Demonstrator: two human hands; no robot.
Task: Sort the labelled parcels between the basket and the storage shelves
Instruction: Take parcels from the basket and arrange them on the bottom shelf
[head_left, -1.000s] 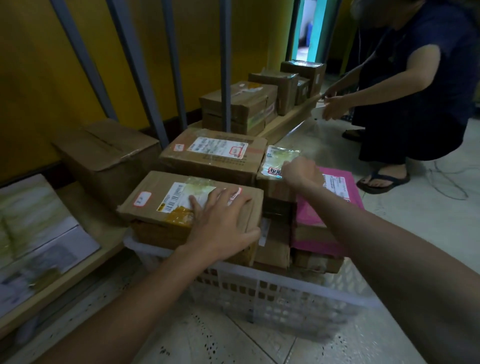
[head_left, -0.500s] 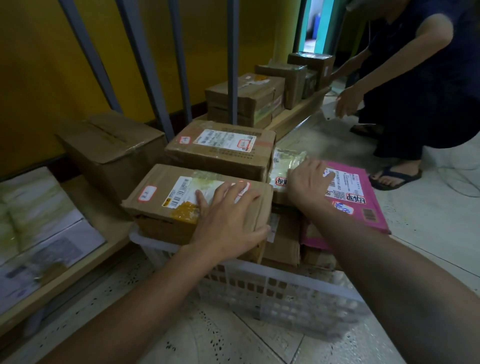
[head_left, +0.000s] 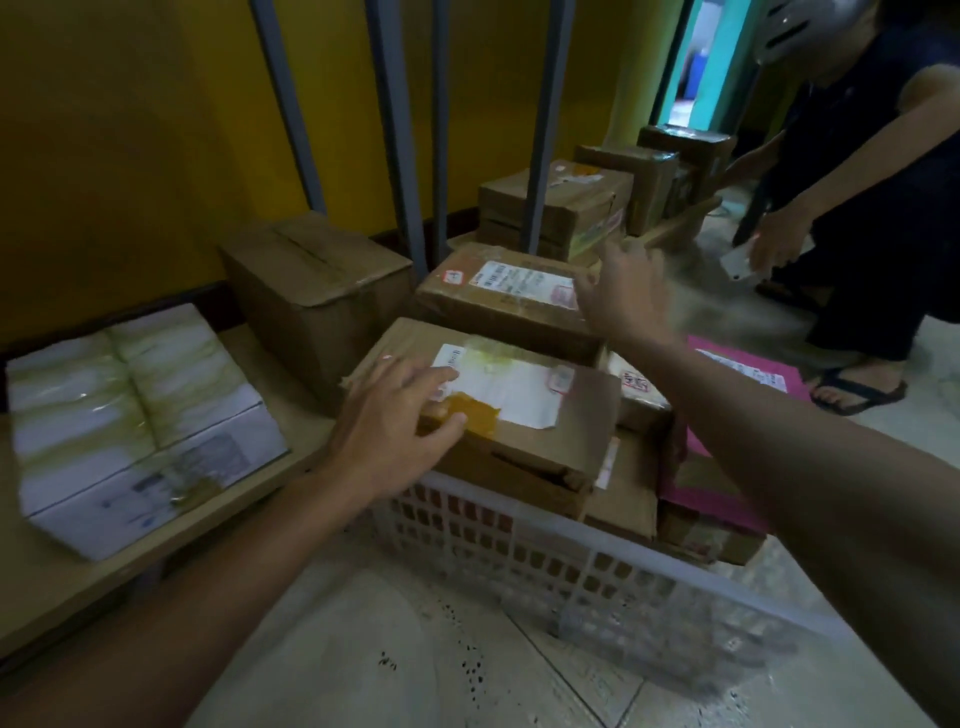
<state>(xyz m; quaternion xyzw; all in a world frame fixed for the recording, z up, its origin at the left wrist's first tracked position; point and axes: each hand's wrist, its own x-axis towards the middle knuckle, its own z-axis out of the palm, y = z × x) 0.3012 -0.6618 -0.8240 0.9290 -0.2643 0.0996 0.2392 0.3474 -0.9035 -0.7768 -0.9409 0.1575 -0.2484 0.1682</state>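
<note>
A white plastic basket (head_left: 545, 566) on the floor is piled with labelled parcels. On top at its near left lies a brown cardboard box (head_left: 545, 441) with a white label and yellow tape. My left hand (head_left: 395, 426) rests on that box's left end, fingers spread. Behind it sits a second labelled brown box (head_left: 493, 306). My right hand (head_left: 623, 296) hovers open over that box's right end and holds nothing. A pink mailer (head_left: 748, 374) and a small clear-wrapped packet (head_left: 636, 387) lie at the basket's right, partly hidden by my right forearm.
A low wooden shelf (head_left: 291, 364) on the left holds a white taped box (head_left: 130, 415) and a plain brown carton (head_left: 311, 291). More brown parcels (head_left: 571, 208) line the shelf behind grey uprights. A person in dark clothes (head_left: 872, 208) bends at the right, holding a phone.
My right hand left the pink mailer and small packet and rose toward the rear box. My left hand slid leftward on the near box. The view shifted right and closer.
</note>
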